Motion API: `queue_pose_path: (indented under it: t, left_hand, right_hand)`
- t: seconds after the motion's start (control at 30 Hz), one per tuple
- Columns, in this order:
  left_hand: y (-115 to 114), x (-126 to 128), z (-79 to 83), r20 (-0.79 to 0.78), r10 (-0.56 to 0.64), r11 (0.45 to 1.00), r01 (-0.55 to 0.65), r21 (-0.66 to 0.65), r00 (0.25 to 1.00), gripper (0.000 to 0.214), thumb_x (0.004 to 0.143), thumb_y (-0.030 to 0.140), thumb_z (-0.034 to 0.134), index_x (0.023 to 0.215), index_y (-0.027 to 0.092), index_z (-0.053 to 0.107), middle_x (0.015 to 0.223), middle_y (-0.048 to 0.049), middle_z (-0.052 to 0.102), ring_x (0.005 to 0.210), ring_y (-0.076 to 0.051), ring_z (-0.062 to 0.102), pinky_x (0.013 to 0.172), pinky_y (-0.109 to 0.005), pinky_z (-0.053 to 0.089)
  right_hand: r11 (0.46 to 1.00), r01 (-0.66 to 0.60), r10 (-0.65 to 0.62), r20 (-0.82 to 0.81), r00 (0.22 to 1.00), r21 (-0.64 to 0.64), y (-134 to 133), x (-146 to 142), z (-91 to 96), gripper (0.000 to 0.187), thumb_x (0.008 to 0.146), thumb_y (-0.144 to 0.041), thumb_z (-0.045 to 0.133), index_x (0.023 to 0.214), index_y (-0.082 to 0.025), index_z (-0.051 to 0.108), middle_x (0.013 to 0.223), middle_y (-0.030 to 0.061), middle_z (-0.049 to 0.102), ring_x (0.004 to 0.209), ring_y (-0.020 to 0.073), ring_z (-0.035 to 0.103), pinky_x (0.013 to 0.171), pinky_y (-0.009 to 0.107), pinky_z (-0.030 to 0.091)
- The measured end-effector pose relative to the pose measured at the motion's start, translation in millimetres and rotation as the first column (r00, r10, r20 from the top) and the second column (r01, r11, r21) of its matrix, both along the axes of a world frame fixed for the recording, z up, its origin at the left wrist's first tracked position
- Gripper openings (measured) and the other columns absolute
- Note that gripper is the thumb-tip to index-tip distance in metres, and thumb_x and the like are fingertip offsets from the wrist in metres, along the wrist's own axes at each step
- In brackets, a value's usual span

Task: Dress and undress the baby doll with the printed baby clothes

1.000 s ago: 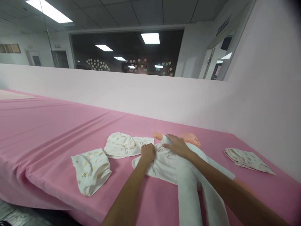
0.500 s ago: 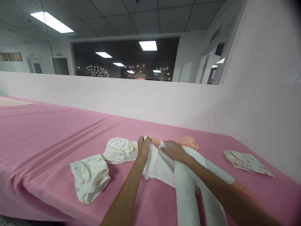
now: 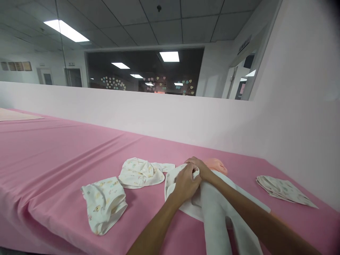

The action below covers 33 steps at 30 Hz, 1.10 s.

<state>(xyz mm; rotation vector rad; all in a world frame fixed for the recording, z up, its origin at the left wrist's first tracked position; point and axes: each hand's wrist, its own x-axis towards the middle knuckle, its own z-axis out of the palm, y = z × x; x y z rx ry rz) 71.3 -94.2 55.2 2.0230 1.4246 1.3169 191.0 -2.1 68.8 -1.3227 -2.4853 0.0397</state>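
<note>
A: Lower centre of frame: doll (image 3: 216, 165) lies on the pink sheet (image 3: 66, 159), wearing a white garment (image 3: 212, 205). Hands?
B: The left hand (image 3: 186, 182) is fisted on garment cloth by the doll's shoulder. The right hand (image 3: 204, 170) touches it, fingers curled, pinching the same edge.
A: Tips?
B: I'd say grips close together, pull the cloth evenly, not the doll. The printed cloths (image 3: 139, 173) lie left, apart.

A peach plastic baby doll (image 3: 216, 165) is laid on a pink cloth-covered table (image 3: 66, 148), between crumpled white printed garments (image 3: 105, 203) (image 3: 140, 173), left, and a folded printed cloth (image 3: 285, 187), right.
</note>
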Motion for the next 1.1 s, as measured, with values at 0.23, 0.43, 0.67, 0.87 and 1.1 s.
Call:
queue_pose_path:
  t: [0.23,0.43,0.67,0.87,1.1]
  left_hand:
    - [-6,-2,-12.4,-0.199,-0.119,0.987,0.094,-0.133,0.973,0.015,0.075,0.015,0.044,0.087,0.023,0.047,0.072,-0.0010,0.055,0.064,-0.018,0.047,0.060,-0.030,0.031]
    - [0,-12,-14.8,-0.292,-0.197,0.935,0.090,-0.343,0.936,0.010,0.073,0.022,0.051,0.083,0.024,0.054,0.083,-0.0019,0.064,0.072,-0.020,0.058,0.057,-0.026,0.036]
    - [17,-47,-14.1,-0.553,0.164,0.882,-0.372,-0.288,0.817,0.023,0.076,0.014,0.050,0.099,0.014,0.056,0.099,-0.0169,0.063,0.094,-0.034,0.060,0.079,-0.043,0.040]
    - [23,-56,-21.6,-0.697,0.270,0.818,-0.541,-0.199,0.664,0.041,0.071,0.004,0.056,0.111,0.013,0.053,0.107,-0.0170,0.061,0.100,-0.034,0.059,0.086,-0.045,0.038]
    - [36,-77,-14.6,-0.674,0.472,0.744,-0.667,-0.041,0.568,0.031,0.086,0.007,0.033,0.109,0.015,0.053,0.097,-0.0153,0.063,0.097,-0.030,0.061,0.084,-0.042,0.037]
  right_hand:
    - [0.991,0.112,-0.122,0.127,0.984,0.078,15,26,17.2,0.029,0.084,-0.016,0.043,0.097,-0.018,0.068,0.098,0.0121,0.064,0.093,0.0234,0.054,0.079,0.032,0.033]
    - [0.995,0.091,-0.096,0.227,0.969,0.036,8,31,7.0,0.028,0.079,-0.010,0.043,0.084,-0.019,0.069,0.086,0.0084,0.068,0.080,0.0193,0.057,0.069,0.028,0.032]
    - [0.992,0.125,-0.129,0.211,0.969,0.034,8,32,5.6,0.029,0.082,-0.010,0.040,0.089,-0.019,0.067,0.090,0.0065,0.070,0.080,0.0184,0.059,0.066,0.028,0.030]
    - [0.976,0.216,-0.217,0.187,0.958,0.028,15,30,2.5,0.028,0.086,-0.012,0.038,0.092,-0.019,0.065,0.089,0.0089,0.069,0.076,0.0198,0.060,0.063,0.029,0.030]
    - [0.959,0.283,-0.282,0.163,0.945,0.017,15,31,1.8,0.030,0.084,-0.010,0.039,0.095,-0.019,0.065,0.090,0.0111,0.069,0.079,0.0215,0.062,0.063,0.030,0.032]
